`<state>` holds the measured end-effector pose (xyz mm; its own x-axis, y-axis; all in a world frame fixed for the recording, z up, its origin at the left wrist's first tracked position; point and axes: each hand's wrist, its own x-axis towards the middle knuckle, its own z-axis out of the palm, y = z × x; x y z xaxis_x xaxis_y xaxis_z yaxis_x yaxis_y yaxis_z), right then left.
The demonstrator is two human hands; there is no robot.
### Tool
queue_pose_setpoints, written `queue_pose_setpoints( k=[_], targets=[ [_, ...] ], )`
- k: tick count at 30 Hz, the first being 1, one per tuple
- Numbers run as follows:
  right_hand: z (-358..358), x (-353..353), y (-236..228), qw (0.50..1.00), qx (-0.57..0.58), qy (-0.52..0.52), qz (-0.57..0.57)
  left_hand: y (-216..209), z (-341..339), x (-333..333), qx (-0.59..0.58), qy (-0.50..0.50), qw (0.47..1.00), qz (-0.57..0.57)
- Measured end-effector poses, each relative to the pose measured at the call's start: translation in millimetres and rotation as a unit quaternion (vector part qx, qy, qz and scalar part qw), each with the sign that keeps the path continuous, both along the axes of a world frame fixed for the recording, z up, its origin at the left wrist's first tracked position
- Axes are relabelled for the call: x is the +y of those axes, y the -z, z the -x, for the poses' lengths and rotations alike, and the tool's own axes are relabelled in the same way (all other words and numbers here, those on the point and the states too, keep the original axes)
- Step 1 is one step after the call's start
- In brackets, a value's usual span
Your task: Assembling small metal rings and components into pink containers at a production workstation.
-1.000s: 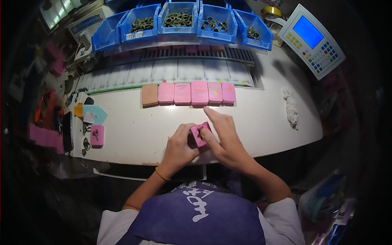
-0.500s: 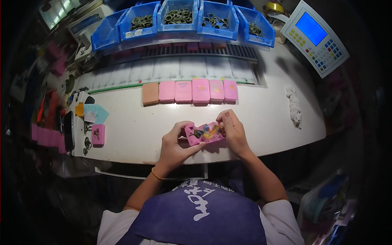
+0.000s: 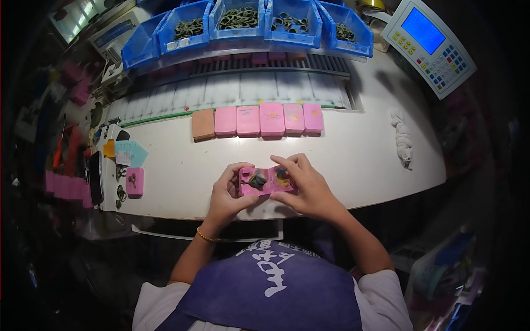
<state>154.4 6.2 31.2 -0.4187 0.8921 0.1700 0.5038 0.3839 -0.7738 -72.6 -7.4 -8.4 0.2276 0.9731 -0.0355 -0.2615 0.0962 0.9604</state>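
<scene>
Over the near part of the white table I hold a pink rubber mould (image 3: 267,185) in both hands, laid open like a book. My left hand (image 3: 224,197) grips its left half, thumb at the lower edge and fingers along the far side. A dark piece (image 3: 256,181) lies in that half's hollow. My right hand (image 3: 312,192) is closed round the right half, its fingers over the far edge and its thumb below. Dark and yellow patches show on this half's inner face; my fingers cover part of it. Whether the halves are joined at the middle, I cannot tell.
Beyond my hands stands a row of closed pink moulds (image 3: 271,121) with a tan block (image 3: 203,126) at its left. Blue bins (image 3: 238,34) of dark rings line the back. A keypad panel (image 3: 428,47) and white cloth (image 3: 402,140) are right; a pink block (image 3: 134,190) sits left.
The mould has shifted slightly left and now lies more level. My right hand has moved from its far right corner to wrap the right half, with the thumb at the near edge.
</scene>
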Motion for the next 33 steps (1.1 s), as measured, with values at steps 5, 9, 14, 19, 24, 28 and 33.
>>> queue_pose_setpoints(
  k=[5, 9, 14, 19, 24, 28, 33],
  targets=[
    [1, -6, 3, 0.999, -0.029, -0.007, 0.013, -10, 6, 6, 0.040, 0.012, 0.998, 0.051],
    [-3, -5, 11, 0.989, 0.100, -0.010, 0.111, -17, -5, 13, -0.021, 0.064, 0.998, 0.018],
    [-6, -2, 21, 0.970, 0.195, -0.012, 0.147, -28, -23, 18, -0.066, 0.103, 0.988, 0.098],
    [-11, 2, 34, 0.933, 0.312, 0.000, 0.177, -32, -37, 21, -0.046, 0.097, 0.990, 0.088],
    [-8, 4, 51, 0.907, 0.381, 0.012, 0.176, -35, -48, 25, -0.021, 0.102, 0.992, 0.076],
    [-6, 2, 51, 0.952, 0.294, 0.050, 0.065, -30, -49, 23, -0.018, 0.090, 0.992, 0.084],
    [-2, -4, 39, 0.974, 0.181, 0.087, -0.102, -31, -55, 20, -0.039, 0.062, 0.993, 0.091]
  ],
)
